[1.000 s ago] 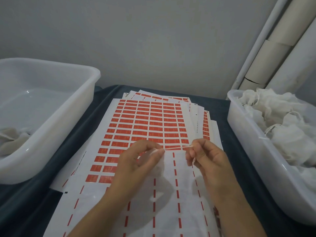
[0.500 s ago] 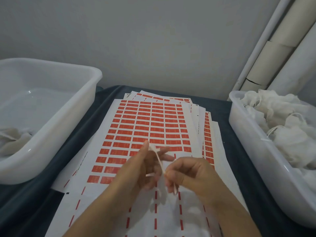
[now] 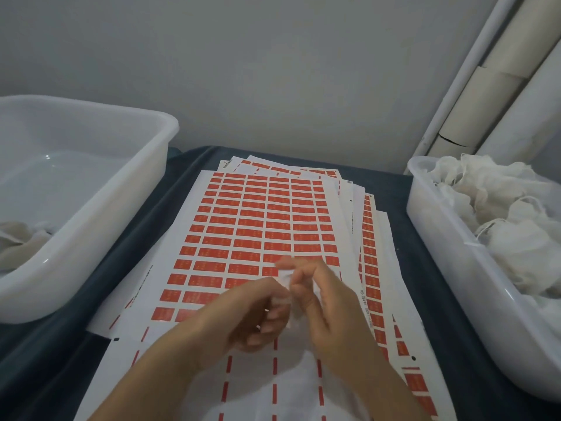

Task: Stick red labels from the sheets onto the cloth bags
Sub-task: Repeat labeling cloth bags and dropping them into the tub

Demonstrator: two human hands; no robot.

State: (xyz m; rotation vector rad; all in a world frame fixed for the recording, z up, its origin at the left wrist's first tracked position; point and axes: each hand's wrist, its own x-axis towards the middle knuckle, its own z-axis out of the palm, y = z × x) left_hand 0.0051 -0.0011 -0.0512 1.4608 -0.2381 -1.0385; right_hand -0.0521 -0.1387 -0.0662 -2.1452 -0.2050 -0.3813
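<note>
Over the label sheets (image 3: 261, 226), both the left hand (image 3: 243, 317) and right hand (image 3: 328, 302) pinch a small white cloth bag (image 3: 283, 288), seemingly pressing a label on; next, probably drop it in a tub

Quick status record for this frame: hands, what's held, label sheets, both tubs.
left hand: over the near part of the top sheet, fingers curled, pinching a small white item
right hand: against the left hand, fingers on the same item
held item: small, white, blurred; cannot tell what it is
label sheets: fanned stack on the dark cloth; top sheet's near rows already peeled
left tub: mostly bare, a few cloth bags in its near corner
right tub: piled with white cloth bags
</note>
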